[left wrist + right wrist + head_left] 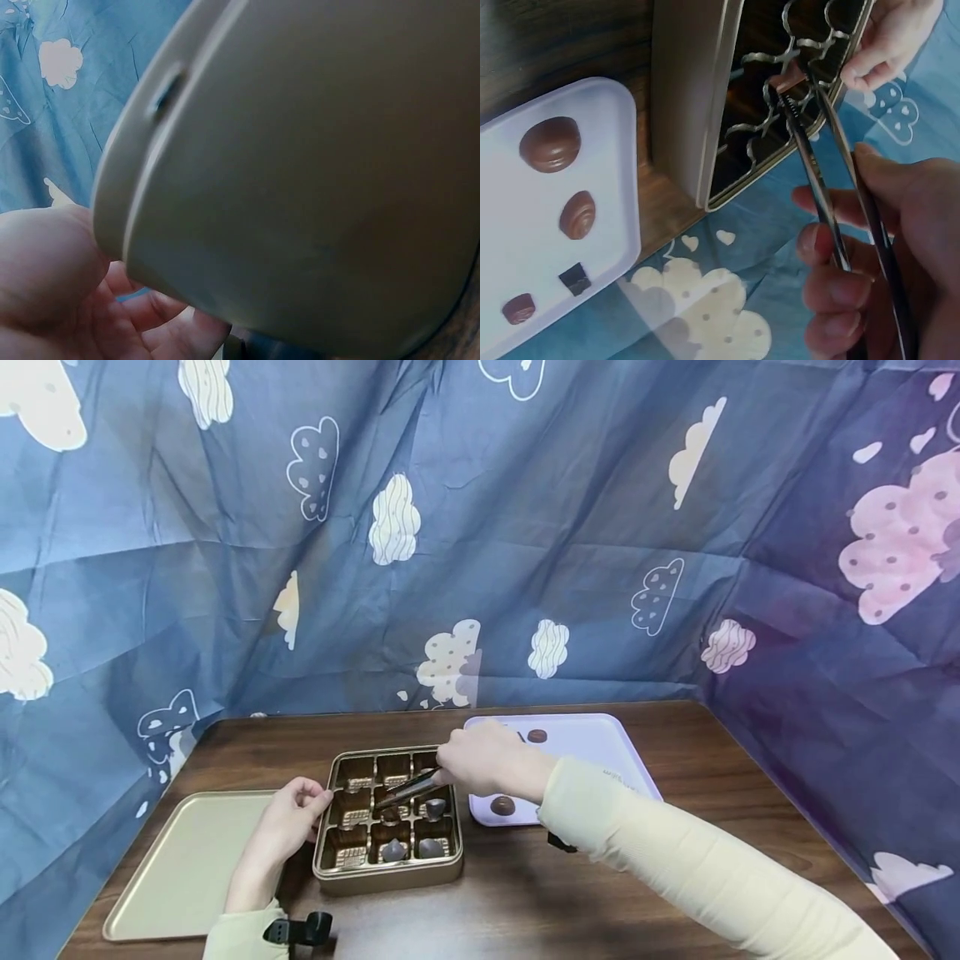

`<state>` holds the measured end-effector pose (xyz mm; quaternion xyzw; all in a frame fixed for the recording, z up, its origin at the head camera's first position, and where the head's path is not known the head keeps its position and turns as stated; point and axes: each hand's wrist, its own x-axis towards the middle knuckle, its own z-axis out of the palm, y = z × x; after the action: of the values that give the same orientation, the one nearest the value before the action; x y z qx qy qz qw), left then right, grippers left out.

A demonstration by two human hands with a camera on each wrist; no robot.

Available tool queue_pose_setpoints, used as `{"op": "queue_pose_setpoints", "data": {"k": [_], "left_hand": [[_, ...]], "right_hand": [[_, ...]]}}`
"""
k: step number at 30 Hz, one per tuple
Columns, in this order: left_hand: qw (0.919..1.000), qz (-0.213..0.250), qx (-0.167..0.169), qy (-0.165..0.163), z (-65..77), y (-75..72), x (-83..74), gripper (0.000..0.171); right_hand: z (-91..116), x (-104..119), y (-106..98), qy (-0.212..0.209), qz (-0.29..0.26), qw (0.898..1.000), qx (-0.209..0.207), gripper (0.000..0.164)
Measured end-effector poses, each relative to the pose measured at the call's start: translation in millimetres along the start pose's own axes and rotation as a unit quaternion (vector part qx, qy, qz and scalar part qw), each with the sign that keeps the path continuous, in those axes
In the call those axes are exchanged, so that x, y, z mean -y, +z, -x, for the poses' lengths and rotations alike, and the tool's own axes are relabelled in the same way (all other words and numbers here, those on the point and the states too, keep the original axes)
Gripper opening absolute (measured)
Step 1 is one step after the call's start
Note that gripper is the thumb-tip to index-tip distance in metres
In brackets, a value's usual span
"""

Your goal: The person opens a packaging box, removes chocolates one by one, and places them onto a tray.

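Observation:
A divided chocolate box (390, 883) with a gold-brown insert stands on the table. At its left rim my left hand (285, 818) holds the edge, thumb at the rim and other fingers curled beside the wall. In my right hand (480, 756) is a pair of metal tweezers (812, 166), gripped between thumb and fingers. Their tips reach down into the middle compartment, at a brown chocolate (390, 816). More chocolates sit in the box: a dark one (435, 809) right of the middle, a pointed one (393, 851) and a rounded one (431, 848) in the front row.
To the right lies a white tray (588, 743) with several chocolates, among them a large brown one (551, 145), a ridged one (578, 215) and a dark square one (575, 278). A flat gold tray or lid (187, 860) lies left. A patterned blue curtain (480, 568) hangs behind the table.

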<state>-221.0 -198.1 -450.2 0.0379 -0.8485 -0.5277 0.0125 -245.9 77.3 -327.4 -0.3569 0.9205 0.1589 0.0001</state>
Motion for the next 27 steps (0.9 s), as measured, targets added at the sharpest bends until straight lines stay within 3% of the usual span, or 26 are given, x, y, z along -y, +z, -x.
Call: {"op": "queue_pose_setpoints", "data": {"k": [10, 20, 27], "left_hand": [[1.0, 0.003, -0.001, -0.001, -2.3, 0.4, 1.2, 0.016], [1.0, 0.0, -0.001, -0.006, -1.5, -0.8, 0.0, 0.016], [1.0, -0.003, 0.001, -0.005, -2.3, -0.2, -1.1, 0.016]], "right_hand": [[9, -19, 28, -0.01, -0.13, 0.991, -0.021, 0.038], [21, -34, 56, -0.055, -0.272, 0.955, -0.102, 0.03], [49, -57, 83, 0.014, -0.313, 0.934, -0.175, 0.02]]}}
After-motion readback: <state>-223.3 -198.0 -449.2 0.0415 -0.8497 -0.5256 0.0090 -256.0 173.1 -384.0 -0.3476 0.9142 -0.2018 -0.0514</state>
